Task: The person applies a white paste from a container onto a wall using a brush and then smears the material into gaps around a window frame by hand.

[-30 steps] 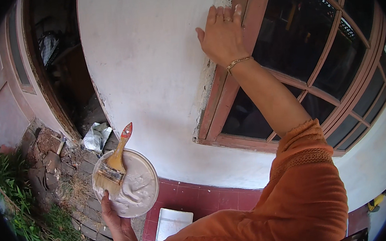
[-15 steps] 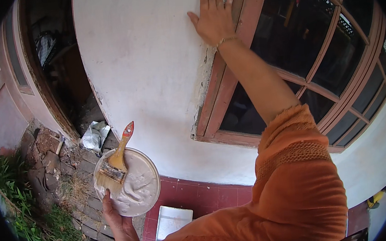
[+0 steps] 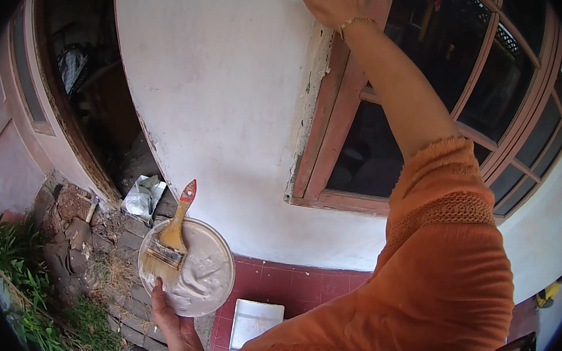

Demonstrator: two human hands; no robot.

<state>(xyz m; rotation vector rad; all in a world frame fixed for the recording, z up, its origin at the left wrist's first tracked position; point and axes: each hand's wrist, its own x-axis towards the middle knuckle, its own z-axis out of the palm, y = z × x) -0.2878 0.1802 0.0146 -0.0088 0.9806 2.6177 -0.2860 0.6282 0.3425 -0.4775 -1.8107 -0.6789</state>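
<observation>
Near left, I watch the left hand (image 3: 167,314) clasp the round tub (image 3: 232,265) of pale paste (image 3: 204,279) — thumb at its rim, other fingers hidden — while the brush (image 3: 173,237) lies across the top, bristles toward the thumb, presumably to leave the other hand free. Farther right, the right hand (image 3: 340,0) reaches up where white wall (image 3: 219,80) meets window frame (image 3: 321,142), thumb spread and fingertips cropped — pressure I can't tell. I can read no label on tub or brush.
</observation>
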